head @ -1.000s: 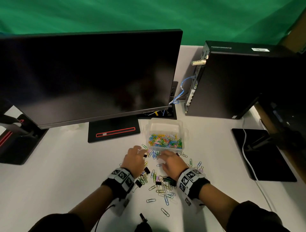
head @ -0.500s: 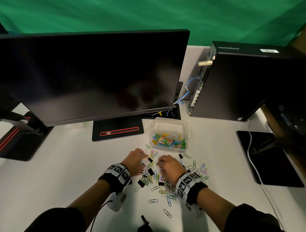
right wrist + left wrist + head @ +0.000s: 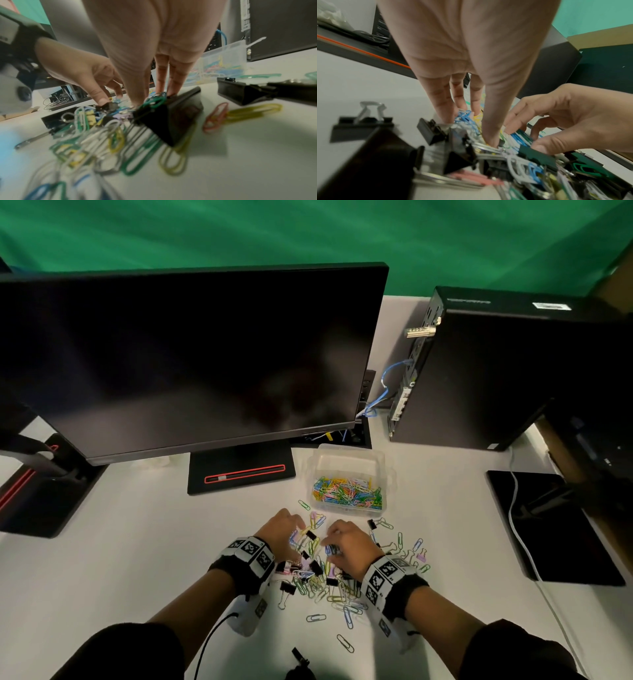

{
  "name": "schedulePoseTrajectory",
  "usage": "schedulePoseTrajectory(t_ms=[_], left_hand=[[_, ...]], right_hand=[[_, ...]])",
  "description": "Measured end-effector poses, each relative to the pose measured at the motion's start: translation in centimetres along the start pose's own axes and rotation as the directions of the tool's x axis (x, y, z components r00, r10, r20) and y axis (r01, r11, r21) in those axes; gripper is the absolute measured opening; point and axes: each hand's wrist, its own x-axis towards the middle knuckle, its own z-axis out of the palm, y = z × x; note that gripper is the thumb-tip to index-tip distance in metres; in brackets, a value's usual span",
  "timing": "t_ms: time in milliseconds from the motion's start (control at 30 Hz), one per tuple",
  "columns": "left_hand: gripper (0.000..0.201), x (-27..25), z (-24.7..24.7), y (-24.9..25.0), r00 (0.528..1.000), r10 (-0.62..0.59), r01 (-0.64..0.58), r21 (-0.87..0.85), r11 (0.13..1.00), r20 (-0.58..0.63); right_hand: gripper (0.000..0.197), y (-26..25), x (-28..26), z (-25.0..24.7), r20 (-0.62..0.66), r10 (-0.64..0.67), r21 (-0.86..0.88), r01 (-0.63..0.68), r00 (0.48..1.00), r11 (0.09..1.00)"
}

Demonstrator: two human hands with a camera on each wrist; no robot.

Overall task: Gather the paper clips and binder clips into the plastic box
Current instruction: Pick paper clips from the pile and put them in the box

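Just below the centre of the head view, the left hand (image 3: 279,534) and the right hand (image 3: 349,547) sit close together, palms down, on a heap of coloured paper clips (image 3: 318,583) mixed with black binder clips (image 3: 315,566) on the white table (image 3: 120,559). In the left wrist view the left hand's fingers (image 3: 443,102) reach almost straight down, held side by side, their tips planted among blue and yellow clips; they press on the heap and do not close round any one piece. The right hand enters that view from the right edge with bent fingers, its thumb (image 3: 544,144) lying on a dark green binder clip (image 3: 537,155) and the fingertips pressed into the pile; whether it truly pinches a piece cannot be told. In the right wrist view the right fingers come down behind a large black binder clip (image 3: 171,119) at mid-frame, with green, yellow and white paper clips blurred across the lower left. The plastic box (image 3: 347,477), clear and open at the top, stands just above the hands in the head view, right of centre, its floor covered in coloured clips. Single clips lie scattered to the right of the right hand and along the lower middle of the frame. A dark monitor (image 3: 191,357) fills the upper left and a black computer case (image 3: 496,371) the upper right.
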Motion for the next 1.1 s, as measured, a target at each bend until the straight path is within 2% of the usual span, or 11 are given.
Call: schedulePoseTrajectory(t_ms=[133, 300, 467, 567, 667, 833, 933, 1100], left_hand=[[0.067, 0.2, 0.6, 0.3, 1.000, -0.017, 0.019, -0.072, 0.997, 0.024], [0.053, 0.6, 0.1, 0.1, 1.000, 0.013, -0.011, -0.108, 0.994, 0.021], [0.047, 0.6, -0.4, -0.9, 0.999, 0.047, -0.047, -0.043, 0.998, 0.004], [0.037, 0.6, -0.6, -1.3, 0.999, 0.042, -0.042, 0.000, 0.999, -0.023], [0.027, 0.6, -0.5, -1.4, 0.998, 0.018, -0.017, 0.016, 1.000, -0.065], [0.020, 0.5, -0.4, -1.4, 0.997, 0.011, -0.008, 0.032, 0.999, -0.081], [0.018, 0.4, -0.5, -1.4, 0.996, 0.006, -0.005, 0.011, 1.000, -0.088], [0.019, 0.1, -0.8, -1.2, 0.994, -0.010, 0.006, -0.038, 0.999, -0.108]], right_hand=[[0.022, 0.0, -0.3, -0.5, -0.016, 0.062, 0.064, -0.061, 0.998, 0.996], [0.019, 0.4, 0.0, -1.4, -0.028, 0.170, 0.123, -0.166, 0.985, 0.979], [0.022, 1.2, -0.1, -2.9, -0.075, 0.249, 0.270, -0.220, 0.966, 0.937], [0.029, 1.6, -0.3, -4.4, -0.185, 0.249, 0.362, -0.170, 0.951, 0.917], [0.021, 2.0, 0.1, -6.7, -0.279, 0.233, 0.413, -0.102, 0.932, 0.905], [0.018, 2.6, 1.3, -9.8, -0.391, 0.307, 0.434, -0.120, 0.868, 0.893], [0.018, 2.9, 2.0, -9.9, -0.413, 0.342, 0.434, -0.148, 0.844, 0.889], [0.026, 3.1, 2.3, -8.2, -0.376, 0.318, 0.368, -0.175, 0.871, 0.913]])
